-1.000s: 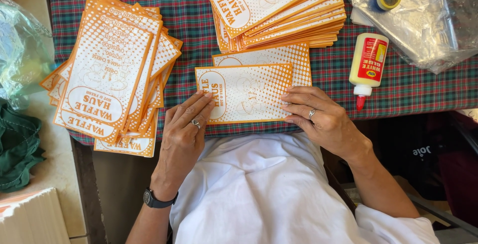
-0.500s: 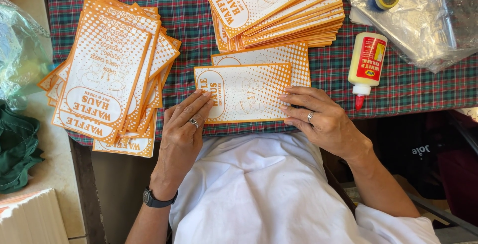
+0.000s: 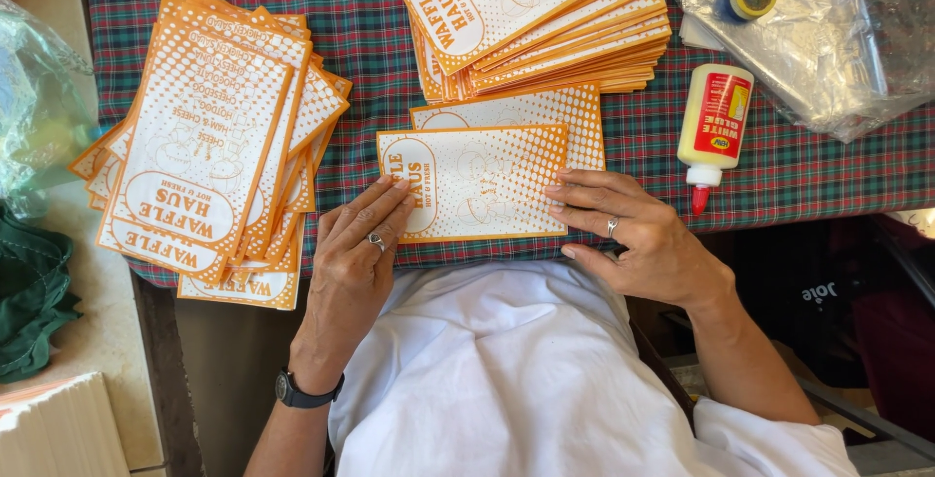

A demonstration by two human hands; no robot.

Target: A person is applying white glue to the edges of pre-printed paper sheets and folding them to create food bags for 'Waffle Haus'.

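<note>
I saw both hands lying flat and open on one orange-and-white paper bag (image 3: 477, 180) at the near edge of the plaid tablecloth (image 3: 779, 170), the left hand (image 3: 355, 248) pressing its left end and the right hand (image 3: 633, 229) its right end. Neither hand gripped anything. A messy pile of bags (image 3: 209, 146) lay to the left, a neater stack (image 3: 545, 19) sat just beyond, and a glue bottle (image 3: 713, 127) stood near the right hand.

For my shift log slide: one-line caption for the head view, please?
Left hand and right hand press flat an orange-and-white paper bag on a plaid tablecloth, between bag stacks.
</note>
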